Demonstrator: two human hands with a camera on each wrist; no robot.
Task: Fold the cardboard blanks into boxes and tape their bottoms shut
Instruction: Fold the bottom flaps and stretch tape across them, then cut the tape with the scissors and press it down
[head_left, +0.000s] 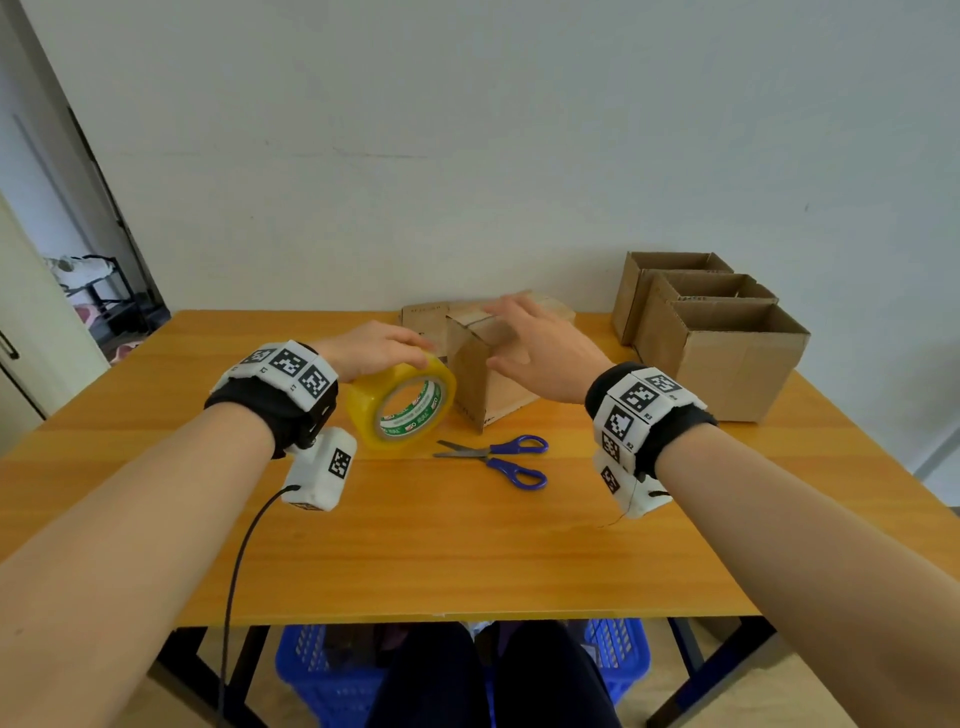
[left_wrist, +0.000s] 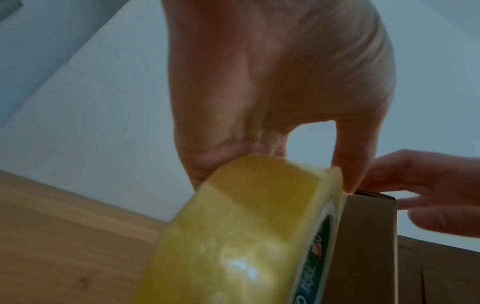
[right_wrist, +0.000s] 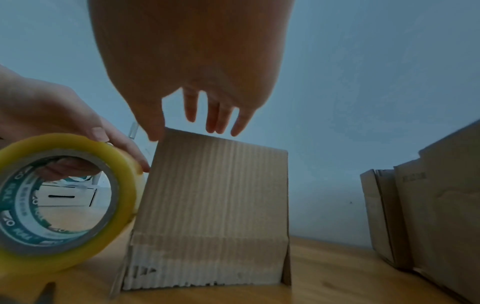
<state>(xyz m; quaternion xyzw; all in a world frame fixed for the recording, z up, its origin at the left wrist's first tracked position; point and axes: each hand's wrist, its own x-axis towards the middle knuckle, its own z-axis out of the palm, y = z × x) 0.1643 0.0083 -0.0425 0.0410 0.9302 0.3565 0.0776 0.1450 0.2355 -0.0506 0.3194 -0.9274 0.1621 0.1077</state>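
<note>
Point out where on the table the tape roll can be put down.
Bare wood lies on the table's left half, left of the tape roll, and along the near edge in front of the scissors. It is crowded mid-table around the box and at the right rear by the three open boxes.

Left hand (head_left: 374, 345) curled, right hand (head_left: 540, 353) spread

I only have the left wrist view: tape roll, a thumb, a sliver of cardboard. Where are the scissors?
Observer: The scissors lie open on the table, in front of the upturned box, near the tape roll.
Operator: How many finished boxes so far?
Observer: Three open-topped boxes stand in a row at the table's right rear.
Operator: Is the right hand holding anything?
Observer: No. The right hand is spread open above the upturned box; the left hand grips the tape roll.
</note>
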